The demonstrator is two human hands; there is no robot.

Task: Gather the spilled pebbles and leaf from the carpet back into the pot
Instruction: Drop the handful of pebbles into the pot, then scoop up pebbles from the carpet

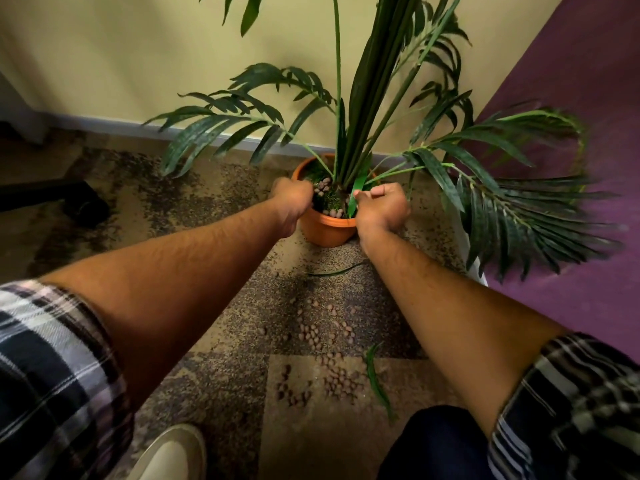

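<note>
An orange pot with a tall palm-like plant stands on the carpet near the wall corner. Brown pebbles lie on the soil inside it. My left hand is over the pot's left rim, fingers closed; what it holds is hidden. My right hand is at the right rim, pinching a green leaf that slants into the pot. Several spilled pebbles lie on the carpet below my arms. Another green leaf lies beside them, and a thin dark leaf lies nearer the pot.
Plant fronds spread low to the right over a purple wall and to the left over the carpet. A dark object lies on the floor at left. My shoe and knee are at the bottom.
</note>
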